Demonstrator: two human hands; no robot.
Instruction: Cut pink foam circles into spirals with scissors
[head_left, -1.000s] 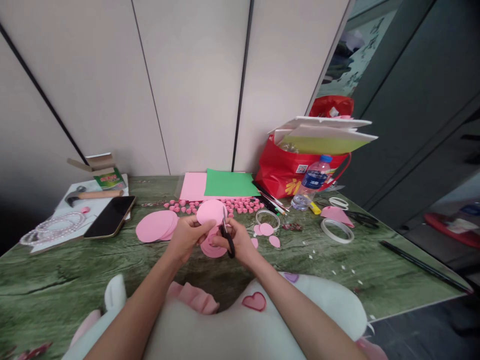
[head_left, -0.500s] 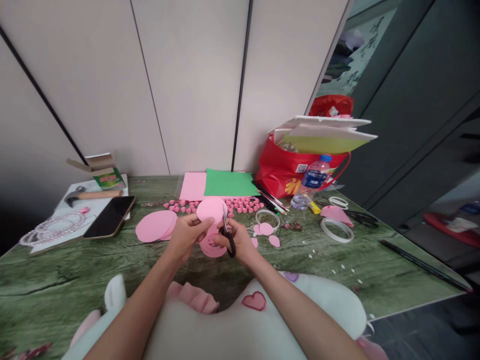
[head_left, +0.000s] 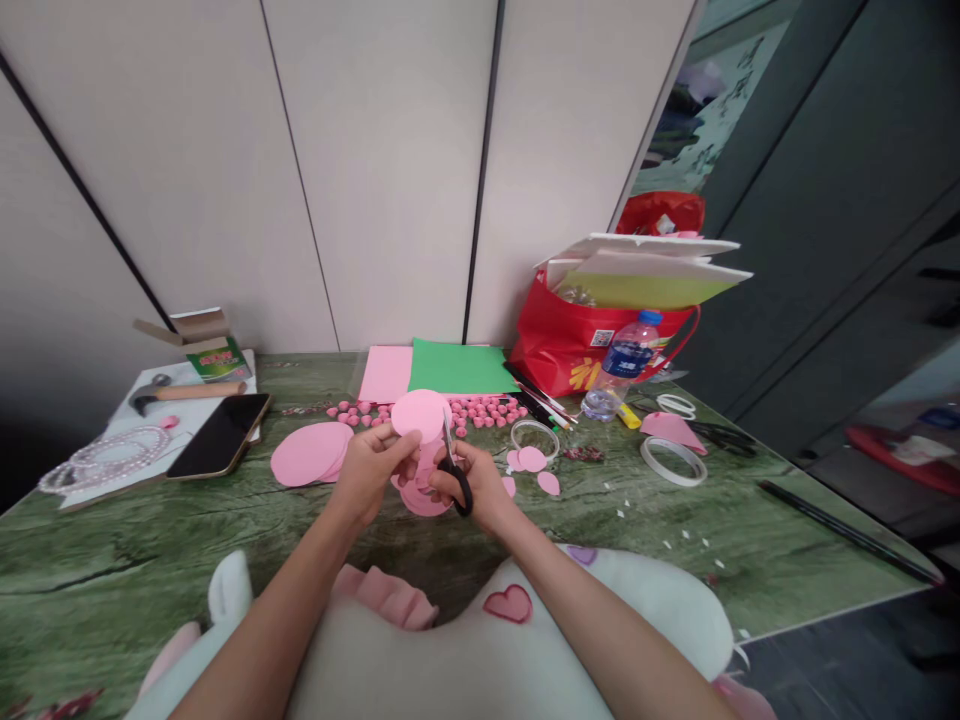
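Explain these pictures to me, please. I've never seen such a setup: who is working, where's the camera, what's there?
No machine here: a person works bare-handed. Every picture comes from one camera worn on the head, looking forward and down. The left hand holds a pink paper disc; the right hand holds black-handled scissors at its edge. On the green table lie more pink discs, small pink pieces, a phone and a hammer. A bottle and red bag stand toward the right.

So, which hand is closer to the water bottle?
The right hand. It holds the scissors, nearer the person than the bottle and left of it. The left hand, holding a pink paper circle, is farther left.
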